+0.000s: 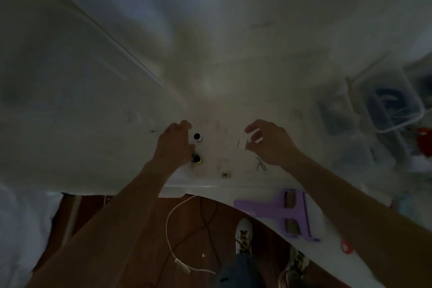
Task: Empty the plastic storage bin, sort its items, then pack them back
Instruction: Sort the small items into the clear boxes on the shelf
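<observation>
The room is dim and the view is blurred. A person stands at a white surface with both arms stretched out over it. The left hand hangs just at 9 o'clock of two small thread spools, a white spool and a yellow-green spool standing one at 6 o'clock of the other; its fingers are loosely curled beside them, and I cannot tell whether they touch either spool. The right hand sits at 3 o'clock of the spools, its fingers curled in a pinch on a thin pin-like piece. A bit of dark thread lies at 6 o'clock of that hand. The clear plastic bin stands far off at 2 o'clock, with blue and white cords inside. A purple plastic tool lies on the near edge at 5 o'clock.
</observation>
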The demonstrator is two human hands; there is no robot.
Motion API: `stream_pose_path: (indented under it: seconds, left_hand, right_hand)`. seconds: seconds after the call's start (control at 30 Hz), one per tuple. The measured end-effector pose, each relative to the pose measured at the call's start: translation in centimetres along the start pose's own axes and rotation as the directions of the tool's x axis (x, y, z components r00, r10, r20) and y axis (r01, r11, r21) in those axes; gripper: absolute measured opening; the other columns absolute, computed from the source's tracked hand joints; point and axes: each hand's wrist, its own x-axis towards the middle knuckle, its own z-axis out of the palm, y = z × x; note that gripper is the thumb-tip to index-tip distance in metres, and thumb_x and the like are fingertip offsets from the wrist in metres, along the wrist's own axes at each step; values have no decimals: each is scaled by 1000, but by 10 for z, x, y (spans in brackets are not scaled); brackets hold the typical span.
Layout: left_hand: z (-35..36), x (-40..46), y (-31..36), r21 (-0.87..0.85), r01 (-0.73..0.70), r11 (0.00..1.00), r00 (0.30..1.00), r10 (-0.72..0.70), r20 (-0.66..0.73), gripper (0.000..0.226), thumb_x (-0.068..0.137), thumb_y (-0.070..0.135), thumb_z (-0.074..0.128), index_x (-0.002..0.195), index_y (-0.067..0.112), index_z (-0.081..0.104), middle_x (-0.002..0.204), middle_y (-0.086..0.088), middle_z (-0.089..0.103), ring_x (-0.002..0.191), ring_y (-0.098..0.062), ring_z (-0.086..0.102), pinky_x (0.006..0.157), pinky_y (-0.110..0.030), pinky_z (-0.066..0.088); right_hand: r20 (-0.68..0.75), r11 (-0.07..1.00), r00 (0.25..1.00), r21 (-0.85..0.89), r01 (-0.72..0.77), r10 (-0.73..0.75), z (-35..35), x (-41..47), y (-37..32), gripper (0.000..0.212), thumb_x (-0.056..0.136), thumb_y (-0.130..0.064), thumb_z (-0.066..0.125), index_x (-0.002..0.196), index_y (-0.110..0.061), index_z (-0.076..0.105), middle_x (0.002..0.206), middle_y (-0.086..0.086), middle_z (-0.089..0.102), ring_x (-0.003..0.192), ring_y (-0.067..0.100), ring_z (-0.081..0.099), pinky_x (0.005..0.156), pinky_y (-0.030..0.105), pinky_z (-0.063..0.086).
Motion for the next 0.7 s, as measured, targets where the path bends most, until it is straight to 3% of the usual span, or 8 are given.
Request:
stream_pose_path:
  seconds: [0.17, 0.3, 0.37, 0.47, 0.57, 0.63, 0.7]
  left_hand:
    - [25, 62, 1, 101, -129, 987, 980, 111, 163, 57, 90, 19, 62, 141, 14, 37, 126, -18, 49, 112, -33, 54, 92, -36, 45]
    - [41, 97, 0, 156, -199, 968, 952, 153, 266, 60, 88, 22, 67, 140, 14, 40, 129, -17, 48, 118, -32, 50, 96, -34, 43]
    - [45, 106, 1, 192, -253, 948, 929, 183, 321, 55, 85, 21, 70, 134, 14, 46, 127, -15, 51, 118, -30, 50, 95, -34, 42]
    - [51, 113, -2, 288, -324, 901, 908, 211, 363, 41, 86, 15, 67, 125, 11, 54, 123, -13, 56, 115, -28, 51, 90, -34, 43]
    - [54, 113, -5, 340, -354, 871, 906, 229, 357, 29, 88, 7, 60, 117, 5, 58, 119, -16, 58, 110, -29, 55, 87, -34, 45]
    - [50, 115, -3, 363, -380, 851, 903, 256, 345, 25, 87, 4, 59, 112, 4, 60, 117, -18, 59, 107, -30, 57, 85, -34, 45]
    - [39, 121, -1, 379, -413, 828, 899, 305, 315, 25, 87, 0, 57, 111, 3, 60, 116, -19, 58, 106, -31, 57, 82, -35, 44]
  right_hand:
    - [199, 978, 965, -152, -139, 168, 18, 58, 17, 48, 87, -1, 62, 132, -16, 54, 84, -2, 53, 73, 13, 52, 62, 19, 44]
    - [351, 954, 920, -293, -67, 172, 27, 85, 20, 59, 80, -4, 76, 134, -12, 54, 80, -5, 53, 82, 15, 54, 56, 16, 42]
    - [420, 961, 897, -274, -20, 139, 38, 91, 14, 60, 76, -9, 82, 130, -13, 58, 93, 3, 61, 87, 18, 56, 57, 18, 43]
    - [529, 932, 847, -332, 146, 55, 63, 92, -4, 62, 76, -24, 83, 132, -20, 56, 112, 1, 52, 97, 17, 52, 78, 22, 44]
    - [599, 896, 800, -366, 253, 19, 94, 94, -19, 75, 81, -33, 79, 145, -20, 42, 137, 6, 48, 121, 22, 50, 95, 25, 41]
    - [594, 846, 804, -423, 324, -11, 113, 98, -28, 85, 83, -38, 76, 151, -16, 31, 149, 7, 41, 132, 25, 45, 103, 29, 38]
    - [569, 803, 821, -474, 361, -33, 129, 103, -35, 89, 81, -47, 75, 150, -13, 30, 147, 10, 43, 130, 28, 46, 102, 33, 40]
